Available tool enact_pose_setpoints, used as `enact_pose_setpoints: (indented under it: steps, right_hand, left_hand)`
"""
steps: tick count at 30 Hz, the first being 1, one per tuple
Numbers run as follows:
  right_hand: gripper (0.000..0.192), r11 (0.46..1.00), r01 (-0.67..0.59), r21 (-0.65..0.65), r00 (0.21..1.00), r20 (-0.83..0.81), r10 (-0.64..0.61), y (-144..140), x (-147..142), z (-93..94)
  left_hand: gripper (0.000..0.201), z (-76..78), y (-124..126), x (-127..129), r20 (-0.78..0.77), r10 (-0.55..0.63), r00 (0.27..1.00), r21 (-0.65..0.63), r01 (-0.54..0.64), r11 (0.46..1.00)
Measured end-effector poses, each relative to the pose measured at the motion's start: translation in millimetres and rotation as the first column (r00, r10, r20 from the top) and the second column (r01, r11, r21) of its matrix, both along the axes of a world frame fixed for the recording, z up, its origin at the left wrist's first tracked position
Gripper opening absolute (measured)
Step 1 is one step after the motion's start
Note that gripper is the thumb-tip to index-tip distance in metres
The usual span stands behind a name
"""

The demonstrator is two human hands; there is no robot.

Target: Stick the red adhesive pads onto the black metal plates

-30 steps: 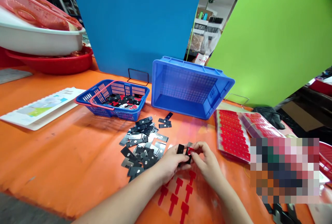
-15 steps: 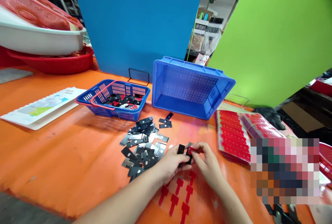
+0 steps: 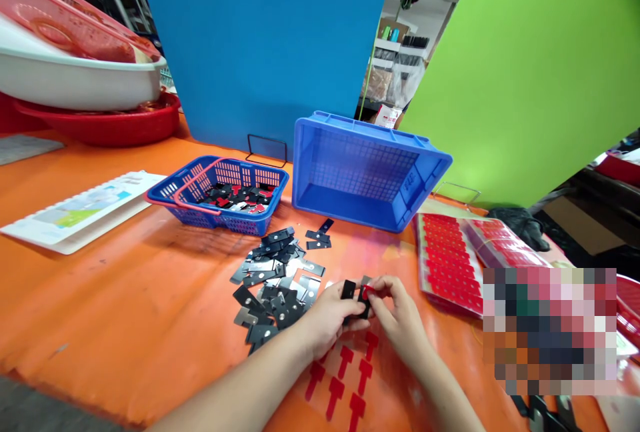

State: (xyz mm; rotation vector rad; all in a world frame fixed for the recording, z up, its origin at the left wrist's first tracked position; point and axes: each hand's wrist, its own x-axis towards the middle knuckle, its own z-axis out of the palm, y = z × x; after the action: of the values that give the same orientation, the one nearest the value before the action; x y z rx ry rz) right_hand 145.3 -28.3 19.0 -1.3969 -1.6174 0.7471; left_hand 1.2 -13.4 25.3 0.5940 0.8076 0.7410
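Observation:
My left hand (image 3: pixel 327 317) grips a small black metal plate (image 3: pixel 349 290) just above the orange table (image 3: pixel 125 285). My right hand (image 3: pixel 397 315) meets it from the right, fingertips pinching a small red sticker (image 3: pixel 369 292) against the plate. Below both hands lies a clear backing sheet with several red T-shaped stickers (image 3: pixel 345 369). A loose heap of black and silver plates (image 3: pixel 275 275) spreads just left of my left hand.
A small blue basket with a red handle (image 3: pixel 220 192) holds plates with red stickers, back left. A larger blue crate (image 3: pixel 365 169) lies tilted behind the heap. Sheets of red stickers (image 3: pixel 447 262) lie at right. A printed sheet (image 3: pixel 80 209) and stacked basins (image 3: pixel 85 79) are at left.

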Motion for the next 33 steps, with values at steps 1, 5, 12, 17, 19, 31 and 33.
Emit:
enact_pose_setpoints:
  steps: [1, 5, 12, 17, 19, 31, 33]
  right_hand:
    - [0.007, 1.000, 0.002, 0.002, 1.000, -0.002, -0.002, -0.1, -0.2, 0.1]
    - [0.007, 1.000, 0.007, 0.015, 1.000, -0.011, -0.007, -0.6, -1.1, 0.4]
    - [0.005, 1.000, -0.007, -0.008, 1.000, -0.002, 0.007, -0.6, -0.7, -0.6]
    - [0.005, 1.000, 0.000, 0.028, 1.000, 0.004, 0.000, -0.8, -0.3, -1.3]
    - [0.005, 1.000, 0.000, 0.026, 1.000, 0.007, 0.000, -1.1, -0.5, -1.2]
    - [0.005, 0.999, -0.032, 0.017, 0.992, 0.124, 0.030, -1.6, 0.3, -0.1]
    - [0.005, 0.999, -0.038, 0.019, 0.988, 0.152, 0.034, -1.4, 0.3, -0.5]
  left_hand:
    - [0.028, 0.1, 0.0, 0.0, 0.003, 0.001, 1.000, -0.001, -0.001, 1.000]
    - [0.027, -0.1, 0.2, 0.2, 0.009, 0.003, 1.000, -0.006, -0.003, 1.000]
    - [0.032, -2.3, -0.3, 0.2, 0.009, 0.009, 1.000, 0.000, -0.009, 1.000]
    - [0.030, -3.0, 0.0, 0.1, 0.014, 0.003, 1.000, 0.010, -0.003, 1.000]
    - [0.031, -3.0, 0.1, 0.1, 0.014, 0.007, 1.000, 0.003, -0.007, 1.000]
    - [0.027, -3.9, -0.4, 0.6, -0.004, 0.004, 1.000, 0.026, -0.004, 1.000]
    - [0.027, -3.7, -0.3, 0.8, -0.009, 0.001, 1.000, 0.033, 0.000, 0.999]
